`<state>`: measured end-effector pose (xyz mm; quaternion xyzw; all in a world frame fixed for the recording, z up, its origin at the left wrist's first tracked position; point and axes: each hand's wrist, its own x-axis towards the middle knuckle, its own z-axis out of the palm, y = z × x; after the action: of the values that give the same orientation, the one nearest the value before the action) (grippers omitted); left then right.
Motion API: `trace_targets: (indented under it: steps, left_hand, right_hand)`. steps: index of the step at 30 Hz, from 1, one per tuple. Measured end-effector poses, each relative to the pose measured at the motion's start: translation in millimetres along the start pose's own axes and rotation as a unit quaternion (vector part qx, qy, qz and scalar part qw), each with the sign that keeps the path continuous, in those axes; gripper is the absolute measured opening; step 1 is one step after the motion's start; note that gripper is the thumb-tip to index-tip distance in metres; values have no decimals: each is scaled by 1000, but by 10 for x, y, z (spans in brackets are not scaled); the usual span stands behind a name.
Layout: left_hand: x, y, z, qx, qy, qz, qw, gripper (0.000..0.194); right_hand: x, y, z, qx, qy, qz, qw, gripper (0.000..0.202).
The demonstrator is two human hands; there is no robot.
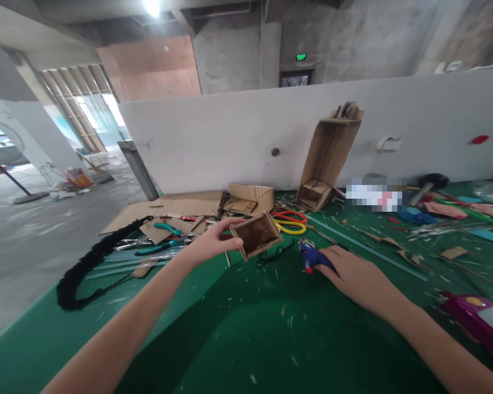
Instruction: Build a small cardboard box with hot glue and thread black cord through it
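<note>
Between the thumb and fingers of my left hand (213, 239) is a small open cardboard box (262, 236), tilted so that its hollow inside faces me. It is raised a little above the green table. My right hand (349, 271) is closed on a small blue tool (311, 257) with a red spot, low over the table; its exact kind is not clear. A thin black cord (276, 255) lies between the two hands. Just behind the box are the scissors with red and yellow handles (291, 225).
A tall cardboard structure (326, 158) leans against the white partition (213, 142). Cardboard sheets (181, 203), teal-handled pliers (168, 229) and a black fuzzy strip (72, 279) lie left. A magenta object (474, 317) stands at right. Scraps and strips litter the green tabletop (246, 339).
</note>
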<state>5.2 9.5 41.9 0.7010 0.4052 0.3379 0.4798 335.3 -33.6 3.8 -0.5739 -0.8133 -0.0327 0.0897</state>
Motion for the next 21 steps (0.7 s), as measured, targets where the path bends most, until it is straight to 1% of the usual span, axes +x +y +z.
trace_targets:
  steps: [1,3,5,8,11,13,15,17,18,20,21]
  left_hand:
    - [0,-19,3,-74,10,-4,997,58]
    - [2,-41,18,-200,23,-12,979,56]
    - [7,-33,36,-288,21,-24,957,55]
    - [15,13,47,-347,23,-44,936,52]
    - [11,61,38,-362,36,-55,930,49]
    - [4,88,30,-365,44,-61,928,47]
    - [-2,114,28,-365,52,-67,927,44]
    - [-2,139,33,-362,65,-75,927,41]
    - [-1,150,37,-360,71,-79,927,39]
    - [2,175,48,-353,82,-91,927,36]
    - [0,189,53,-346,87,-98,929,35]
  right_hand:
    - [-2,-7,7,4,4,-6,1000,34]
    - [-4,-13,21,6,12,-21,1000,33]
    - [-2,-16,39,1,20,-34,999,32]
    - [8,-13,81,-13,37,-43,998,31]
    - [6,-5,115,-27,57,-26,998,34]
    - [-6,-27,94,-16,74,-13,997,39]
    - [-15,-105,18,39,92,-20,995,45]
    - [2,-252,-100,142,96,-38,985,46]
    - [27,-347,-165,204,85,-41,974,46]
    - [119,-560,-284,319,59,-20,946,46]
    - [187,-668,-328,353,59,-20,934,46]
